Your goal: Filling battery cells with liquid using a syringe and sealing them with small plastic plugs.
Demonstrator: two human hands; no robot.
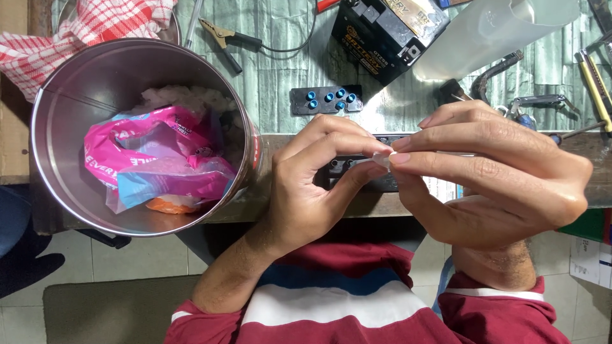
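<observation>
Both hands met over the bench's (pixel 280 95) near edge. The left hand (pixel 306 191) and right hand (pixel 503 185) pinched 1 small clear piece (pixel 382 159) between fingertips, wrists raised, apparently for close work. A steel tin (pixel 51 159) holding pink wrappers (pixel 159 159) overhung the left corner; a black battery (pixel 382 38) stood at the far edge.

Single head-worn view, straight down and close, over hands at a workbench (pixel 287 102) edge.

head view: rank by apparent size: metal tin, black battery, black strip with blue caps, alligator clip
1. metal tin, though nearness to the camera inflates it
2. black battery, partly cut off at the frame top
3. black strip with blue caps
4. alligator clip, close to the strip; unsure
</observation>
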